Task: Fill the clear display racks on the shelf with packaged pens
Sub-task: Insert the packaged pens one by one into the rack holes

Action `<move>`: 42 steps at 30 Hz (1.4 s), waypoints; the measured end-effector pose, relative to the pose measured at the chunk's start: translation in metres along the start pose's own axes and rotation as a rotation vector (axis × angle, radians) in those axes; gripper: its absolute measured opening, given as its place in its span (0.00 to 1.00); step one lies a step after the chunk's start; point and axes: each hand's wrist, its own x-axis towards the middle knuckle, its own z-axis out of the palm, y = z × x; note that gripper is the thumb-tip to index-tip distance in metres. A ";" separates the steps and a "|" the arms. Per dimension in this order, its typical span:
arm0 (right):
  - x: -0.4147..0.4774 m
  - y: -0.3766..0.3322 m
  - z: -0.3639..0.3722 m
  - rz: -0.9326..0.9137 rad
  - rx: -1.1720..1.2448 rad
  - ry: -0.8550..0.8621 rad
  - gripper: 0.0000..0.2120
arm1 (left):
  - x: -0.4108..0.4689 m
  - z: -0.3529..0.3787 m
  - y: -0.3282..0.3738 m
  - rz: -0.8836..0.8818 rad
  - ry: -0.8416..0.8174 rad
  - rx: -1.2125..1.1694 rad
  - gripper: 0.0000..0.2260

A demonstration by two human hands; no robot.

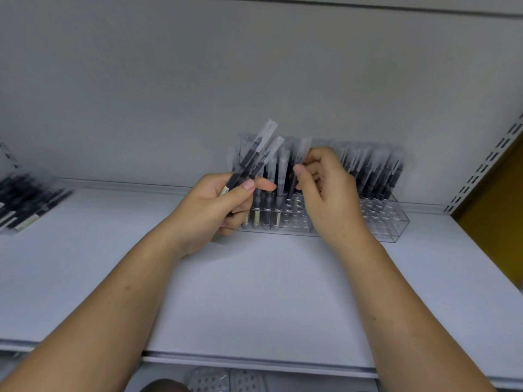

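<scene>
From the head camera: the left hand (218,205) is curled round two packaged pens (256,154), fanned up and to the right. The right hand (328,190) pinches a single packaged pen (305,147), standing upright in the clear display rack (396,224) at the back of the white shelf (254,292) (its front holes on the right look unfilled). More pens (28,199) lie heaped far left.

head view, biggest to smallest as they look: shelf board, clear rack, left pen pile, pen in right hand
1. shelf board
2. clear rack
3. pen pile, cut off at the frame edge
4. pen pinched by the right hand
</scene>
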 end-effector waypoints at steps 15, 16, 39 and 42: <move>-0.001 -0.002 -0.004 0.105 -0.066 0.045 0.09 | 0.000 0.001 -0.002 -0.002 0.025 0.053 0.13; -0.001 -0.003 -0.004 0.096 -0.042 0.077 0.08 | 0.000 0.002 -0.002 -0.003 0.026 0.052 0.12; -0.005 -0.029 -0.009 0.172 0.591 -0.043 0.04 | 0.000 0.002 -0.008 -0.007 -0.094 0.047 0.17; 0.000 -0.028 -0.010 0.190 0.703 0.057 0.03 | -0.001 0.002 -0.007 0.007 -0.092 0.057 0.15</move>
